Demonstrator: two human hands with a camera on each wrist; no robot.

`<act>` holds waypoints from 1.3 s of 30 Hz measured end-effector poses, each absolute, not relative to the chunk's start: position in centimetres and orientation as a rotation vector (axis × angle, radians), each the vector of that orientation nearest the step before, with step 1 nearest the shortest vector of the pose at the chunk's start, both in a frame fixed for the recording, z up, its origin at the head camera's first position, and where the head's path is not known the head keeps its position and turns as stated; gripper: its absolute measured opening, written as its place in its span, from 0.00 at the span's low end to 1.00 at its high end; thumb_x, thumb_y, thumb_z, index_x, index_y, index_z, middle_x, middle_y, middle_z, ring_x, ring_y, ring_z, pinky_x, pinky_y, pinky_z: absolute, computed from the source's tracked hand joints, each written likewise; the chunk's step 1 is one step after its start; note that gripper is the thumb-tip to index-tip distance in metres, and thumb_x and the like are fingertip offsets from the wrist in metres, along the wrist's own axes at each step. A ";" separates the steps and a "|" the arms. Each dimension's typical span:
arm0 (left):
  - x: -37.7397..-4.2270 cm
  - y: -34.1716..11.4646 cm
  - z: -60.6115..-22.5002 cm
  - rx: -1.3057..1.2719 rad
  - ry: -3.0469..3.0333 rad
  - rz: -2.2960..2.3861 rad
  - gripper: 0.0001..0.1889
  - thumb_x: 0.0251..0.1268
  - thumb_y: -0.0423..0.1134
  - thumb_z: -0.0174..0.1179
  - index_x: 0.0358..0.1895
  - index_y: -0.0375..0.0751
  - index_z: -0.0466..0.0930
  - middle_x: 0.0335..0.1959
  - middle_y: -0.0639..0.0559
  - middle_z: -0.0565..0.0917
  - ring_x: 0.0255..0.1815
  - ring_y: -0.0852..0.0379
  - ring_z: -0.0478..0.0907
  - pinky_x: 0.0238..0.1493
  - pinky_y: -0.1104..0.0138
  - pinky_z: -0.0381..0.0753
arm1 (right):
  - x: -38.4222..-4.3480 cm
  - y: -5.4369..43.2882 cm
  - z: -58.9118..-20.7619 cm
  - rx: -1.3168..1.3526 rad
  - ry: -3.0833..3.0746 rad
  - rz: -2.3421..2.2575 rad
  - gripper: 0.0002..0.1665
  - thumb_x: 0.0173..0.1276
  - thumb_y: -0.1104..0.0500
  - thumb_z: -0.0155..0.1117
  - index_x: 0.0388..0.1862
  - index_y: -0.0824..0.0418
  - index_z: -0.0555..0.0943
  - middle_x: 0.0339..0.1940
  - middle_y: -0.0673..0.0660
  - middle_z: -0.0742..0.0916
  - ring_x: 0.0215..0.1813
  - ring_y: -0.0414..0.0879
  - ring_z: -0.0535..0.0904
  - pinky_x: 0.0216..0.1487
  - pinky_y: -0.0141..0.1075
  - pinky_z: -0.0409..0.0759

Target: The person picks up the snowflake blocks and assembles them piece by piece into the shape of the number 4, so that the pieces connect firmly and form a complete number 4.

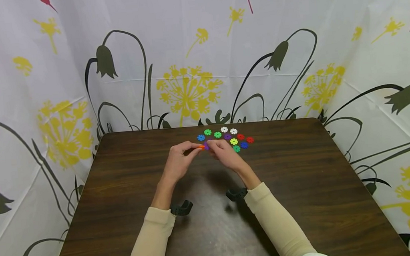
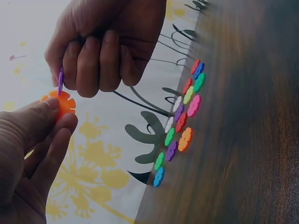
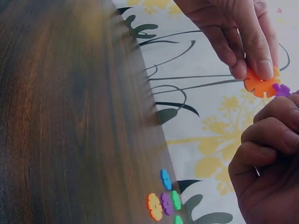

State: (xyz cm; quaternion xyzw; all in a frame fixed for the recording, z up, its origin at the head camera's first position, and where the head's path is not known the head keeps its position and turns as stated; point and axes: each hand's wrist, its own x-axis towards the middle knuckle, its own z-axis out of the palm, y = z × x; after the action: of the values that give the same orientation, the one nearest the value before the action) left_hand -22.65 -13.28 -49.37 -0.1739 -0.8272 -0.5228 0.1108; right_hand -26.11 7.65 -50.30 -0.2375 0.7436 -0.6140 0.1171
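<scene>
My left hand (image 1: 178, 162) pinches an orange notched flower disc (image 3: 258, 87) between thumb and fingers, above the far part of the table. Facing it, my right hand (image 1: 226, 155) pinches a purple notched flower disc (image 2: 60, 82), its other fingers curled in. The two discs meet at their edges, and in the left wrist view the purple one stands edge-on to the orange. Whether their notches are fully interlocked I cannot tell. Much of the purple disc is hidden by the right fingers.
Beyond the hands, several loose flower discs lie on the dark wooden table (image 1: 124, 198), among them a blue one (image 1: 201, 137), a white one (image 1: 224, 129), a yellow one (image 1: 233, 141) and a pink one (image 2: 194, 105). A flower-patterned curtain (image 1: 184, 45) hangs behind the table.
</scene>
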 end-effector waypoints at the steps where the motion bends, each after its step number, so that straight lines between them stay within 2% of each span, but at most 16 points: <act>1: -22.7 -13.3 -49.4 -0.517 -2.430 -1.537 0.05 0.72 0.35 0.71 0.46 0.41 0.94 0.40 0.48 0.93 0.37 0.54 0.85 0.41 0.71 0.83 | -26.1 7.6 -50.3 -0.708 2.174 -1.795 0.31 0.91 0.51 0.43 0.22 0.62 0.64 0.17 0.49 0.64 0.21 0.43 0.55 0.28 0.34 0.58; 6: -22.7 -13.5 -49.4 -0.549 -2.438 -1.529 0.06 0.73 0.35 0.71 0.46 0.41 0.94 0.39 0.42 0.93 0.37 0.53 0.86 0.41 0.71 0.83 | -26.4 7.7 -50.3 -0.730 2.117 -1.800 0.30 0.91 0.53 0.43 0.21 0.60 0.64 0.16 0.48 0.65 0.20 0.42 0.55 0.27 0.33 0.58; 14: -22.7 -13.6 -49.1 -0.545 -2.434 -1.562 0.06 0.73 0.35 0.70 0.47 0.39 0.94 0.39 0.42 0.93 0.38 0.40 0.89 0.38 0.72 0.82 | -26.9 7.9 -50.1 -0.750 2.021 -1.788 0.30 0.91 0.50 0.44 0.23 0.60 0.64 0.17 0.48 0.65 0.20 0.41 0.54 0.27 0.32 0.56; 25: -22.5 -13.4 -49.4 -0.499 -2.440 -1.554 0.06 0.73 0.38 0.71 0.46 0.41 0.94 0.39 0.48 0.94 0.37 0.53 0.90 0.38 0.70 0.84 | -27.1 7.7 -50.9 -0.705 1.930 -1.825 0.30 0.91 0.53 0.44 0.22 0.62 0.61 0.17 0.47 0.63 0.20 0.40 0.52 0.27 0.31 0.54; 28: -22.5 -13.3 -49.5 -0.489 -2.418 -1.552 0.06 0.73 0.37 0.71 0.46 0.40 0.94 0.39 0.47 0.94 0.37 0.51 0.90 0.38 0.71 0.84 | -27.0 7.4 -51.0 -0.731 1.970 -1.826 0.29 0.91 0.55 0.43 0.23 0.63 0.62 0.17 0.47 0.64 0.20 0.40 0.53 0.27 0.31 0.55; 34: -22.4 -13.3 -49.3 -0.499 -2.358 -1.572 0.07 0.73 0.37 0.71 0.45 0.38 0.94 0.37 0.45 0.93 0.35 0.42 0.90 0.33 0.71 0.82 | -26.8 6.9 -51.1 -0.728 1.999 -1.840 0.27 0.91 0.54 0.42 0.27 0.65 0.66 0.18 0.48 0.65 0.21 0.41 0.55 0.27 0.32 0.57; 39: -22.5 -13.3 -49.0 -0.524 -2.389 -1.510 0.05 0.73 0.36 0.71 0.45 0.39 0.93 0.39 0.47 0.93 0.37 0.50 0.88 0.40 0.71 0.85 | -26.4 6.9 -50.8 -0.699 2.003 -1.855 0.29 0.92 0.51 0.43 0.26 0.64 0.65 0.17 0.49 0.64 0.21 0.42 0.54 0.27 0.32 0.57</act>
State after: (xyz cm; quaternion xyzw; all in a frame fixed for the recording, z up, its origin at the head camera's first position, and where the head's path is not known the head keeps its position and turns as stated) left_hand -22.50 -13.32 -48.98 -0.1808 -0.8236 -0.5208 0.1333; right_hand -26.43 6.95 -50.78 -0.2447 0.7014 -0.6498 0.1612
